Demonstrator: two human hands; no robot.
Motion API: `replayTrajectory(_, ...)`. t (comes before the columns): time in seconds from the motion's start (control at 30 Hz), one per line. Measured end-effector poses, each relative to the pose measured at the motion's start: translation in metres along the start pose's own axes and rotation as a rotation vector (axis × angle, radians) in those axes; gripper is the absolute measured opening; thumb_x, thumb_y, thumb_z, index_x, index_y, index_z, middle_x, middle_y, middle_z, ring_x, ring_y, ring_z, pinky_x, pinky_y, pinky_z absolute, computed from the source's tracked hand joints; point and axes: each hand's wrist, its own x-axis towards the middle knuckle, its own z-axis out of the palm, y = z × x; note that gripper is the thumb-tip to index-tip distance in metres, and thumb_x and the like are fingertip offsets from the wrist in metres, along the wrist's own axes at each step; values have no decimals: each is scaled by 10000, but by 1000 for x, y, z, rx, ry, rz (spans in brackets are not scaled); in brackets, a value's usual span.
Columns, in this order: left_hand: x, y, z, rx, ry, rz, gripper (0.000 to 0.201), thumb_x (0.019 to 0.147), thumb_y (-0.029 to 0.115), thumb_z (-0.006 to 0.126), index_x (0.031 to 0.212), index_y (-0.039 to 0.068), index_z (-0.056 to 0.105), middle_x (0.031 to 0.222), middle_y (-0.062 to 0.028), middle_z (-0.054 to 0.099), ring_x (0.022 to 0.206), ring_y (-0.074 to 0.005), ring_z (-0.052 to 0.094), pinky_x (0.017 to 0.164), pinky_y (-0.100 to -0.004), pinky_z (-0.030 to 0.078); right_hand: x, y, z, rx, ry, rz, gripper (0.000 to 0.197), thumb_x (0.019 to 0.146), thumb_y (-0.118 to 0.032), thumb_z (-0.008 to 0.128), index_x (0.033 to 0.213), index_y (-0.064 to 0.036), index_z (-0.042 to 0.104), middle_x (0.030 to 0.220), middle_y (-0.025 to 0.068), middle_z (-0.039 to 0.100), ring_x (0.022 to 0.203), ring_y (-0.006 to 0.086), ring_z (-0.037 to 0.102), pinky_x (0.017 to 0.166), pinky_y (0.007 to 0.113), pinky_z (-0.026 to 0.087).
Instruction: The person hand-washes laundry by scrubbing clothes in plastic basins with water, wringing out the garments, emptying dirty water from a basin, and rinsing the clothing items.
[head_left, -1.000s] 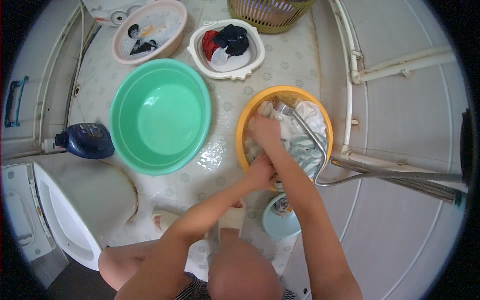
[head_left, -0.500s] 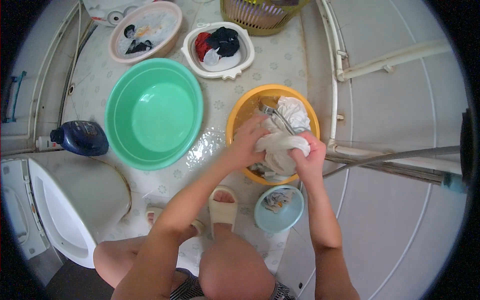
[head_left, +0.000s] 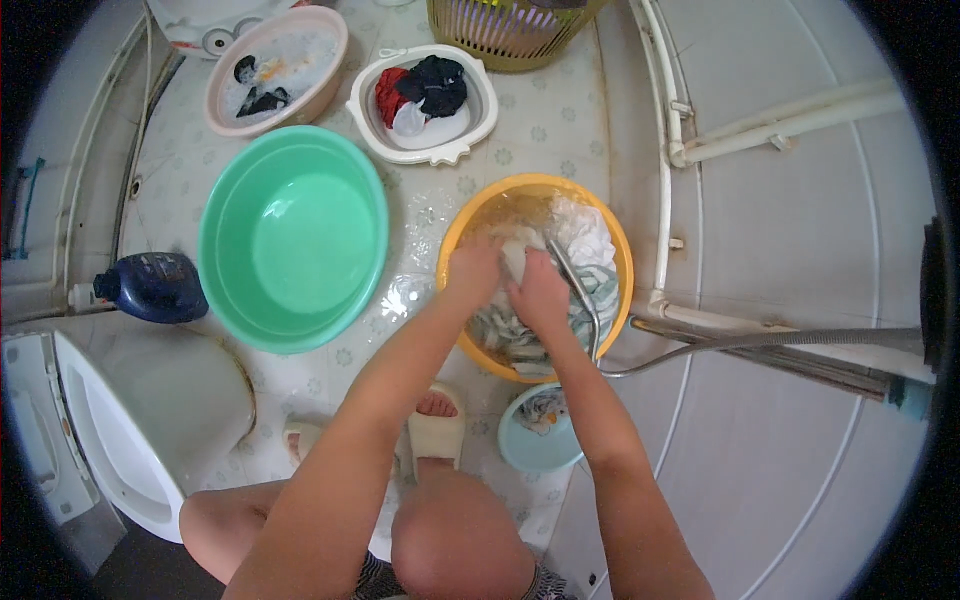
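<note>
A yellow basin [head_left: 626,300] on the floor holds water and soaked laundry. Down inside it, my left hand [head_left: 476,268] and my right hand [head_left: 541,288] are close together, both gripping a white cloth [head_left: 516,250] low at the water. The left fingers are partly hidden. A metal shower handle [head_left: 573,272] leans in the basin just right of my right hand, its head out of sight and its grey hose [head_left: 760,342] running off to the right. White fabric [head_left: 584,232] lies bunched at the far right of the basin, and striped grey-white fabric [head_left: 510,335] lies nearer.
Left of the yellow basin stands a large green basin [head_left: 215,240]. Farther back are a pink basin [head_left: 335,75] of suds, a white basin [head_left: 485,125] with dark and red clothes, and an olive basket [head_left: 500,45]. A small light-blue basin [head_left: 515,450], blue bottle [head_left: 160,288] and toilet [head_left: 190,390] are nearer.
Both hands have lowered the white cloth into the yellow basin, and my right hand has moved left toward the left one. The shower handle now lies over the basin's near right rim.
</note>
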Motion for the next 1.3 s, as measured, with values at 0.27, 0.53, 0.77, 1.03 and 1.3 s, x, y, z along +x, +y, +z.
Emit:
replayTrajectory(0.27, 34, 2, 7, -106, -374, -155, 280, 729, 174, 586, 974, 40, 601, 974, -146, 594, 857, -308, 589, 705, -417, 475, 23, 15, 27, -93, 1, 126, 485, 706, -261, 641, 1107, -60, 457, 999, 166, 558, 918, 335, 568, 741, 435, 469)
replayTrajectory(0.53, -1, 31, -66, -79, 356, 226, 335, 696, 104, 609, 1023, 52, 559, 1084, -177, 560, 1069, -294, 514, 827, -381, 444, 15, -7, -59, 351, 82, -30, 437, 658, -190, 664, 1033, -2, 542, 896, 214, 619, 845, 376, 599, 757, 409, 481)
replayTrajectory(0.77, 20, 97, -266, -802, 121, 279, 357, 716, 61, 607, 1069, 30, 563, 954, -137, 638, 929, -252, 604, 831, -317, 443, -9, -116, -234, 748, 279, -340, 600, 643, -173, 727, 1161, 2, 481, 1009, 182, 589, 970, 283, 567, 840, 357, 450)
replayTrajectory(1.03, 1, 144, -333, -1085, 368, 309, 305, 736, 79, 582, 1033, 12, 567, 943, -95, 646, 898, -196, 609, 801, -285, 450, -32, -55, -178, 964, 95, 74, 441, 769, -117, 602, 1186, -10, 507, 1104, 83, 583, 1040, 177, 524, 901, 290, 390)
replayTrajectory(1.3, -8, 65, -212, -489, 154, 117, 358, 732, 81, 585, 1082, 71, 510, 1013, -188, 582, 977, -369, 551, 824, -414, 448, -33, -15, -83, 368, 205, 38, 491, 716, -42, 567, 1188, -53, 433, 1043, 188, 555, 988, 373, 534, 834, 417, 441)
